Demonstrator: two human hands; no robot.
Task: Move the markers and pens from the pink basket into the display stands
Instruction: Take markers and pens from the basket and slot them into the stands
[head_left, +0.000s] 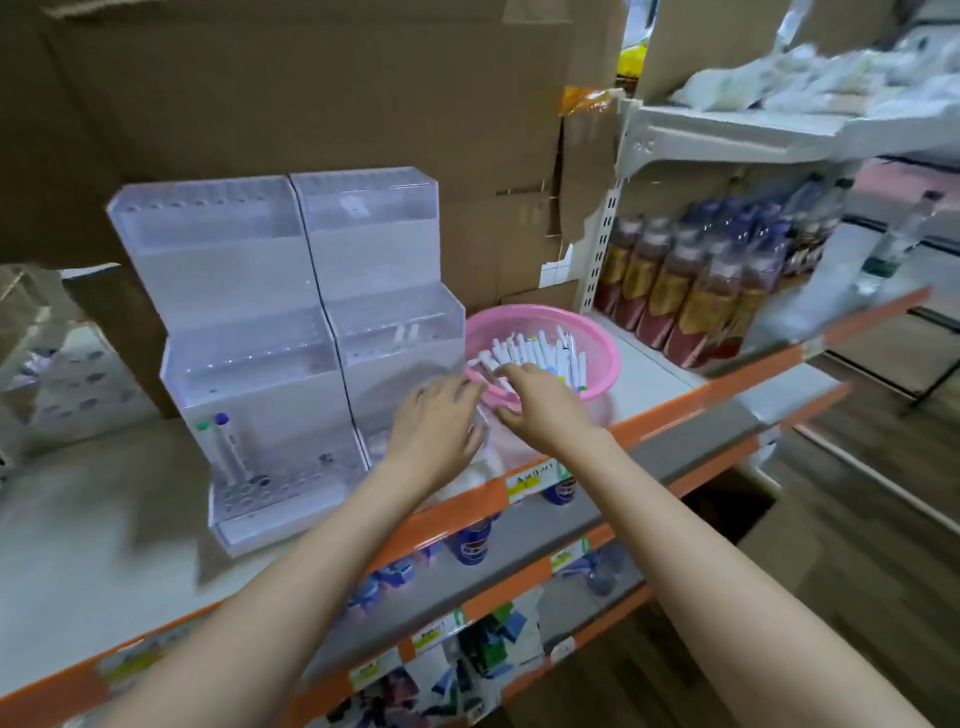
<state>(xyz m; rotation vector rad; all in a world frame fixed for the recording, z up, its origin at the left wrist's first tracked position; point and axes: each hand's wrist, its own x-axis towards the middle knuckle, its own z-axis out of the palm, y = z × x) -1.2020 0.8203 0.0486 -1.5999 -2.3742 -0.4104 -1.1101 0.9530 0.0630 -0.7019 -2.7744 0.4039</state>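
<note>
Both hands reached to the near rim of the pink basket (602, 340) on the shelf. Right hand (540, 402) curled over the markers and pens (540, 353); left hand (436, 421) spread, apparently empty; blur left the right's grasp undeterminable. Best practice, in my judgement: take few, align them, seat them capped end up. Basket was perforated plastic; barrels smooth, white, cylindrical; display stands (291, 332) clear, stepped, hole-gridded, holding two markers (223, 441).

A shop: orange-edged shelves (649, 415) with price tags (530, 480), bottled drinks (691, 291) at right, cardboard cartons (311, 93) behind.
</note>
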